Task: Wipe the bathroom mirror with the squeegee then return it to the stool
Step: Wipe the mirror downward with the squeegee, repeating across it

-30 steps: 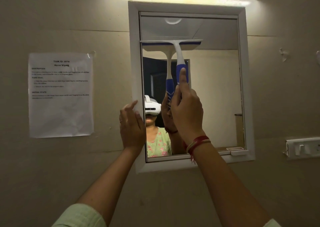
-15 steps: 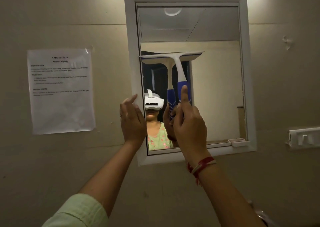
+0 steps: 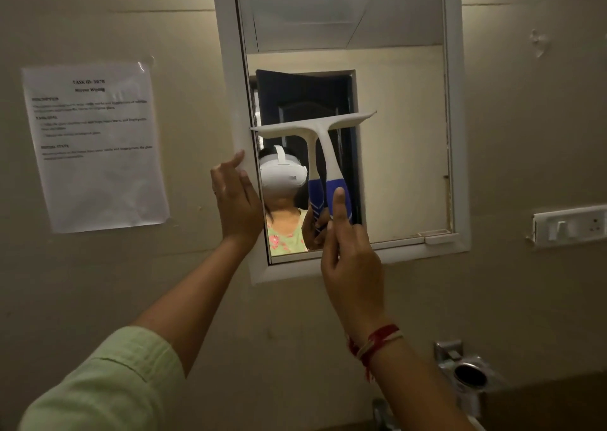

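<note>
Head view: one picture, looking up at a wall.
Mirror point(image 3: 404, 135): it is set in a white frame point(image 3: 230, 69) on the wall.
Squeegee point(image 3: 328, 145): it is held up against the glass, with the white blade across the left half, tilted up on the right.
Right hand point(image 3: 353, 260): it is closed around the blue handle, and one finger is laid straight along it.
Left hand point(image 3: 238, 200): it is open, fingers loosely bent, and is rested on the frame's left side.
Paper sheet point(image 3: 95, 145): it is stuck on the wall, left of the mirror.
Switch plate point(image 3: 570, 225): it is seen on the right.
</note>
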`<action>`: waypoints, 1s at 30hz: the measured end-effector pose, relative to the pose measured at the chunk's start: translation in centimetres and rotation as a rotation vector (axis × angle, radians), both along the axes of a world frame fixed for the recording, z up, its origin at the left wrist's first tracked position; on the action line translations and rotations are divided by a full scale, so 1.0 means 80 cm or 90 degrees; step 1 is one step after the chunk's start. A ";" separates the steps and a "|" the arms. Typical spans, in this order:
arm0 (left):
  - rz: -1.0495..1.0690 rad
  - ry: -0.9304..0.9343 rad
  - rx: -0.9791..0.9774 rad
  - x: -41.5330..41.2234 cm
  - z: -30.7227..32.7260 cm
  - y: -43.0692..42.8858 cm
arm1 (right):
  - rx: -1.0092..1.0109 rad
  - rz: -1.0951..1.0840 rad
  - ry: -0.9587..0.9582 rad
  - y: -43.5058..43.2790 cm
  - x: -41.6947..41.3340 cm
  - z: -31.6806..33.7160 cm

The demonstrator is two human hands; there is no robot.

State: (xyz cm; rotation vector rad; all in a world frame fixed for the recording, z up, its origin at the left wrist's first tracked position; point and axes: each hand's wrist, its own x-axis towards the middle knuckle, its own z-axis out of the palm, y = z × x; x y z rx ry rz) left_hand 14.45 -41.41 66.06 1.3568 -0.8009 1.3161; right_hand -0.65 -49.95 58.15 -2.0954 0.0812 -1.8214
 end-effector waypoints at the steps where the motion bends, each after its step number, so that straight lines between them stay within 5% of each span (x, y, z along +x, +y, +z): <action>1: -0.001 0.002 -0.001 0.000 0.000 0.000 | 0.000 0.000 0.001 0.000 0.000 -0.007; 30: 0.006 -0.020 -0.031 0.005 0.000 0.000 | 0.092 0.008 0.090 0.030 -0.026 -0.165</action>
